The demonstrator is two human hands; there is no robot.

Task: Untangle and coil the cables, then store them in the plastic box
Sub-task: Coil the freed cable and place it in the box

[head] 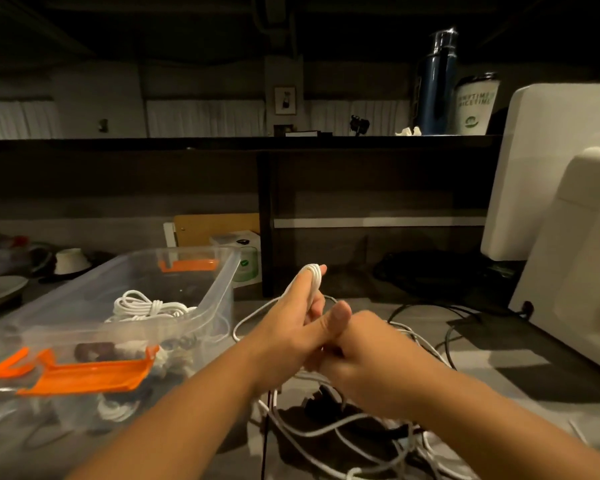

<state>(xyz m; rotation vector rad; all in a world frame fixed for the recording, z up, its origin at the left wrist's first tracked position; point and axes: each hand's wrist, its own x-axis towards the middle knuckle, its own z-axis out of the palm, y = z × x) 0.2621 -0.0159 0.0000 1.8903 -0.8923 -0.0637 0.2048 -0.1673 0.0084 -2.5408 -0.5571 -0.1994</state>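
The left hand (291, 323) is held up with its fingers pointing up and close together. A thin white cable (313, 273) with a smooth, round skin goes over the fingertips in a few neat loops, so this hand holds the small coil. Its thumb sticks out sideways and touches the right hand (368, 358). The right hand sits just beside and a bit lower than the left. It is curled into a fist and looks blurry. White cable comes out from under it, so it seems to grip the same cable. From both hands the cable hangs down into a messy pile of white and grey cables (326, 431) on the flat grey table top (499, 348), right under the wrists. A thin black cable (447, 327) bends in a curve on the table past the right hand. Beside the left hand stands a clear plastic box (219, 289) with see-through walls and a rounded rim. It has a bright orange plastic clip (90, 375) on its near end and one more on its far end. Inside the box lies a tied bundle of white cable (142, 306), and more coils show dimly through the near wall. Out past the right hand stands a big smooth white machine (568, 271) with rounded corners. High above the hands, on a dark shelf, stand a shiny dark blue bottle (435, 88) and a white cup (475, 105) with green letters.
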